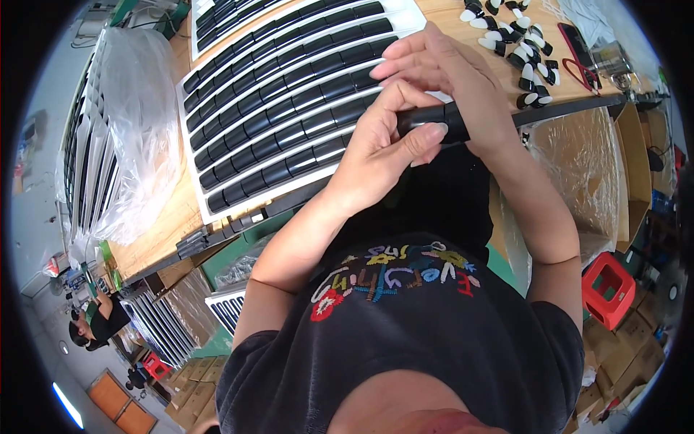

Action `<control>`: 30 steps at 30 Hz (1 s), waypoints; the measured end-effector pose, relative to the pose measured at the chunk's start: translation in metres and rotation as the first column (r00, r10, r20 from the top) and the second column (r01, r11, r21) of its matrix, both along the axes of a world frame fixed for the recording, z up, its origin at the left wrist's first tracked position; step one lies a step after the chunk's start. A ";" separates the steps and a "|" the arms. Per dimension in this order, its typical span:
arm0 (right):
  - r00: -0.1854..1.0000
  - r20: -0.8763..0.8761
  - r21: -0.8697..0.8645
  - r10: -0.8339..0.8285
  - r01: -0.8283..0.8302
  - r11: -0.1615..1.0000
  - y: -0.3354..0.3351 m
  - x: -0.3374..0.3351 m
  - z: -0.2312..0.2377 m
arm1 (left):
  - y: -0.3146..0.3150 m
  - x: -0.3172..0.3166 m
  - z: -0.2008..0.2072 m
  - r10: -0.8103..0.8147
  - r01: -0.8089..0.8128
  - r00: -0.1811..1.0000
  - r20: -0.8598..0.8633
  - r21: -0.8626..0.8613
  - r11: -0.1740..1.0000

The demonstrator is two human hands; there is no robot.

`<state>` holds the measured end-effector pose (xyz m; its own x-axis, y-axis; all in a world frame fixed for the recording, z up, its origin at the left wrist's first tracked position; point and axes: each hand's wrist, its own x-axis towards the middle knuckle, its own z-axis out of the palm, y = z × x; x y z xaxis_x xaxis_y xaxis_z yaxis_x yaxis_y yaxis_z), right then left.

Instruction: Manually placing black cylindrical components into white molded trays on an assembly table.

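Observation:
Over the table's front edge, my left hand [387, 141] is wrapped round a glossy black cylindrical piece [421, 118], its thumb lying along the near side. The cylinder lies roughly level and points right. My right hand [470, 83] is at its right end, with the palm against or just over that end and the fingers stretched out to the left; its thumb is hidden. Behind my hands, a white tray [189, 145] carries curved rows of similar short black cylinders [282, 112]. I cannot tell whether the held cylinder is one part or two joined.
Several small black-and-white pieces [531, 54] lie loose at the back right, near a phone [575, 43], red-handled scissors [578, 74] and a glass [613, 61]. Clear plastic [137, 123] covers stacked trays at left. A red stool [609, 291] and cartons [625, 347] stand at right.

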<state>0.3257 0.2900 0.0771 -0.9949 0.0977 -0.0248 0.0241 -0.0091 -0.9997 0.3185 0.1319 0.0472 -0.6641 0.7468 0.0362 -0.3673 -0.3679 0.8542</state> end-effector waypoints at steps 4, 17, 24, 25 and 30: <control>1.000 0.020 -0.159 0.024 -0.020 0.987 -0.013 0.005 0.004 | -0.008 0.009 0.017 -0.039 0.038 0.986 0.163 0.006 0.999; 0.989 0.041 -0.149 0.141 -0.134 0.980 -0.019 0.005 0.013 | -0.009 0.026 0.031 0.117 -0.115 0.943 0.312 -0.025 0.993; 0.997 -0.070 0.213 -0.034 0.049 0.976 -0.003 -0.001 0.013 | -0.015 -0.003 0.019 0.111 -0.109 0.994 0.014 -0.106 0.988; 0.992 -0.095 0.221 -0.085 0.104 0.970 -0.002 -0.002 0.014 | -0.016 -0.004 0.021 0.094 -0.092 0.995 0.013 -0.117 0.989; 0.967 0.134 -0.312 0.215 -0.165 0.936 -0.017 -0.011 0.021 | -0.016 0.004 0.019 0.078 -0.078 0.997 -0.004 -0.090 0.993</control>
<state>0.3149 0.2726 0.0979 -0.9737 -0.1296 -0.1874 0.2175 -0.2833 -0.9340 0.3224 0.1164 0.0662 -0.7203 0.6931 -0.0284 -0.3402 -0.3174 0.8852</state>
